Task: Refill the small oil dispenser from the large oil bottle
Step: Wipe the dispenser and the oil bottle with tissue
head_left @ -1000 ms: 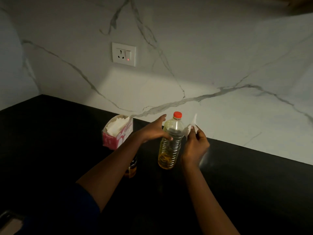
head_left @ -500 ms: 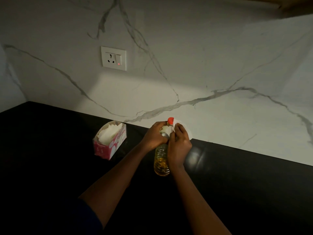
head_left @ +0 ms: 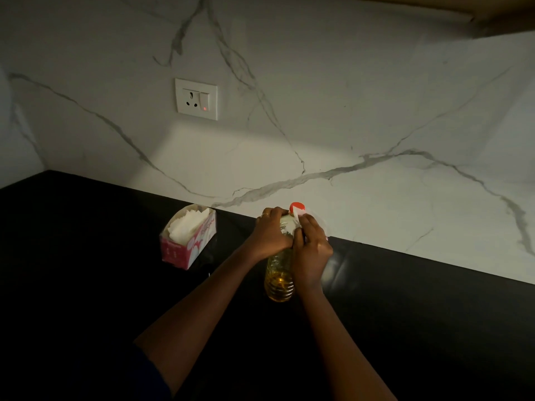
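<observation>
A second ago the right hand (head_left: 312, 256) held the tissue (head_left: 299, 214) beside the bottle (head_left: 279, 280); now its fingers clamp it round the neck under the cap (head_left: 296, 206), the left hand (head_left: 270, 235) fingers gripping the shoulder; probably a wipe after pouring; dispenser unseen. The bottle stands on the counter (head_left: 86, 256); wall (head_left: 376, 140) close at twelve; box (head_left: 188, 237) at nine; open room three to six.

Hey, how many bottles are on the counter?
1: the oil bottle, upright on the counter, left hand gripping it, right hand holding a tissue against it. Another may hide behind the left arm.
</observation>
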